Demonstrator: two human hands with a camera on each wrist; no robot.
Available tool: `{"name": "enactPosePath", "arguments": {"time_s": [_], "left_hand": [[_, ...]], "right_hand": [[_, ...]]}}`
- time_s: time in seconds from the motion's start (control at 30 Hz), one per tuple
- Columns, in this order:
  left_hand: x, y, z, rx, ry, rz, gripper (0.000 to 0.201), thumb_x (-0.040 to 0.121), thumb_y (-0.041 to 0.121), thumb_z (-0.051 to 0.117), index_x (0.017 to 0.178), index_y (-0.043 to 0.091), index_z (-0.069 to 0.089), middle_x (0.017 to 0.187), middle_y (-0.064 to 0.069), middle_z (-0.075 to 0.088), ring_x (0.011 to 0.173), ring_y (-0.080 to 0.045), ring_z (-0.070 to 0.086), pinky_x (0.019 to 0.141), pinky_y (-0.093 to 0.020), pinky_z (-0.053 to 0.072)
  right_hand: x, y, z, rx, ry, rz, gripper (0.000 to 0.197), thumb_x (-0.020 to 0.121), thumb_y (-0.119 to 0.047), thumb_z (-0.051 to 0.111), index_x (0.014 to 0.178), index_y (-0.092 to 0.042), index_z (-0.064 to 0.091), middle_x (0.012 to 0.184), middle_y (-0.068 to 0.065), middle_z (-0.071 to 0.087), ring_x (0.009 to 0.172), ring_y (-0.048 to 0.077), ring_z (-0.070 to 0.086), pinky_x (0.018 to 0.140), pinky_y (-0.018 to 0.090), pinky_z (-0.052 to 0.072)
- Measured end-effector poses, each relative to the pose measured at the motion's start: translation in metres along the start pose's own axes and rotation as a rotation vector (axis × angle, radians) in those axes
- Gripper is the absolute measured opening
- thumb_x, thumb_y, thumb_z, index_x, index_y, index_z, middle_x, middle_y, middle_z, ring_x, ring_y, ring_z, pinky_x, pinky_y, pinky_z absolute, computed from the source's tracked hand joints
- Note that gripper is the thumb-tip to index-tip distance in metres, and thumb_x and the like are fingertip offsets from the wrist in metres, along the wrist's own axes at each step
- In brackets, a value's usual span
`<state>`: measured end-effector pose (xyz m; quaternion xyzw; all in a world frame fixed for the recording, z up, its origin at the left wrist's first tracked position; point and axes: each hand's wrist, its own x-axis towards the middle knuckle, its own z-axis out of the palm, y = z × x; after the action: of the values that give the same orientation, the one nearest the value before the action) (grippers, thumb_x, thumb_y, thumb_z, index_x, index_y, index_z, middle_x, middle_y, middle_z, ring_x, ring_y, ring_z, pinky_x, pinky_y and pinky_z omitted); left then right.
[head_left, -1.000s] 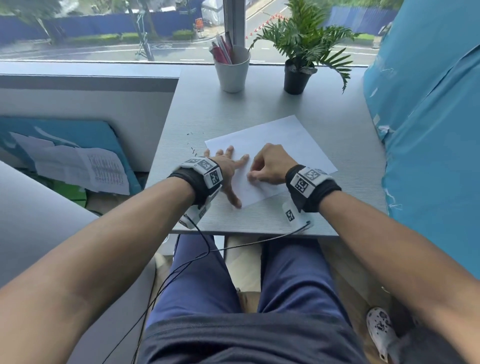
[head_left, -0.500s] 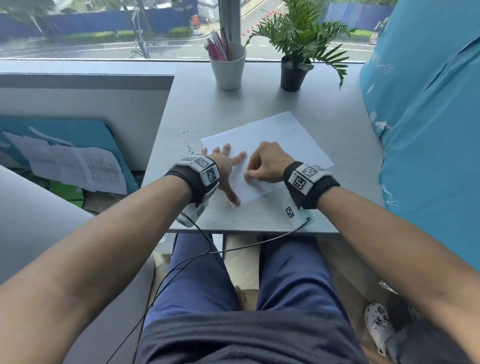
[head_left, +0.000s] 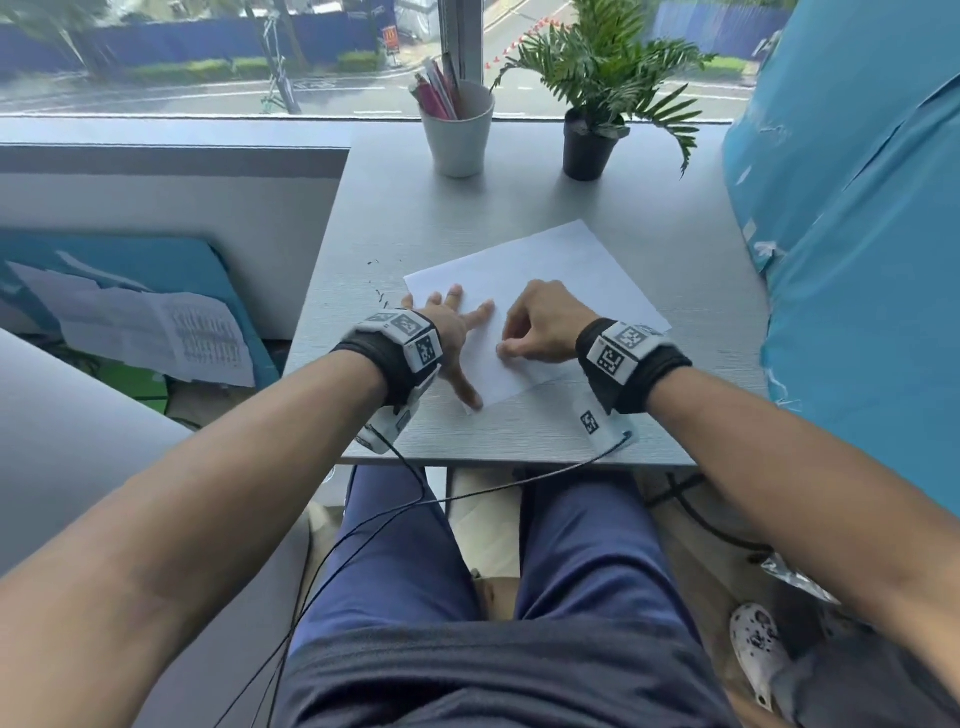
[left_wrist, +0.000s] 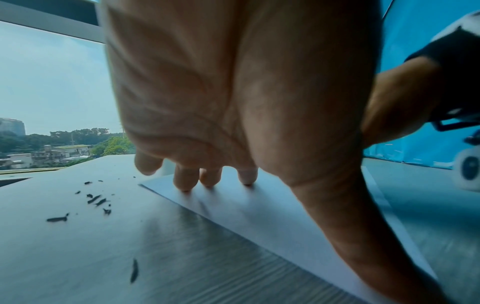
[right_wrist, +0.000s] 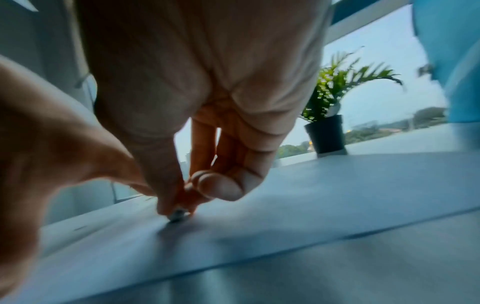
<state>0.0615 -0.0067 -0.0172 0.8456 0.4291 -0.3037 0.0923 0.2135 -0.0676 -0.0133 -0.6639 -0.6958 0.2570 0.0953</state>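
Note:
A white paper sheet (head_left: 561, 265) lies at an angle on the grey desk (head_left: 691, 415). My left hand (head_left: 454, 332) presses flat on the sheet's left part with the fingers spread; its fingertips (left_wrist: 207, 182) touch the paper (left_wrist: 259, 207) near the edge. My right hand (head_left: 540, 325) sits just to its right with the fingers curled. Its thumb and forefinger pinch a small grey object (right_wrist: 177, 215) whose tip is against the paper (right_wrist: 311, 197). What the object is cannot be made out.
Dark crumbs (head_left: 382, 299) lie on the desk left of the sheet. A white cup of pens (head_left: 457, 137) and a potted plant (head_left: 589, 145) stand at the far edge by the window. A blue cover (head_left: 857, 270) rises along the right side. Loose papers (head_left: 156, 332) lie at lower left.
Both hands keep their places on the sheet, the right still pinching low against the paper. Only the head view shifts slightly.

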Motion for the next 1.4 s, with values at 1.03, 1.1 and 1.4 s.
{"name": "enactPosePath", "arguments": {"time_s": [1.03,1.1,1.4], "left_hand": [[-0.001,-0.005,0.003,-0.07,0.023,0.062,0.143,0.052,0.074,0.081,0.153,0.043,-0.016,0.162,-0.009,-0.023,0.15,-0.034,-0.011,0.118,-0.062,0.0],[-0.003,-0.011,0.005,-0.096,0.014,0.096,0.137,0.057,0.075,0.077,0.153,0.043,-0.015,0.161,-0.009,-0.025,0.15,-0.034,-0.014,0.118,-0.061,-0.001],[-0.021,0.027,0.025,0.04,0.166,0.515,0.082,0.098,0.058,0.04,0.158,0.019,0.001,0.164,-0.002,-0.014,0.151,-0.018,-0.009,0.119,-0.051,-0.006]], "right_hand": [[-0.002,0.038,-0.025,-0.15,0.112,0.258,0.009,0.082,-0.021,0.068,0.089,-0.018,0.074,0.109,0.005,0.067,0.111,0.024,0.056,0.089,0.029,0.045],[-0.003,0.04,-0.023,-0.146,0.102,0.26,0.01,0.083,-0.024,0.067,0.09,-0.021,0.073,0.111,0.006,0.067,0.114,0.025,0.055,0.091,0.03,0.045],[0.005,0.038,-0.024,-0.156,0.11,0.233,0.006,0.08,-0.022,0.072,0.085,-0.02,0.074,0.109,0.006,0.069,0.111,0.025,0.058,0.092,0.031,0.048]]}}
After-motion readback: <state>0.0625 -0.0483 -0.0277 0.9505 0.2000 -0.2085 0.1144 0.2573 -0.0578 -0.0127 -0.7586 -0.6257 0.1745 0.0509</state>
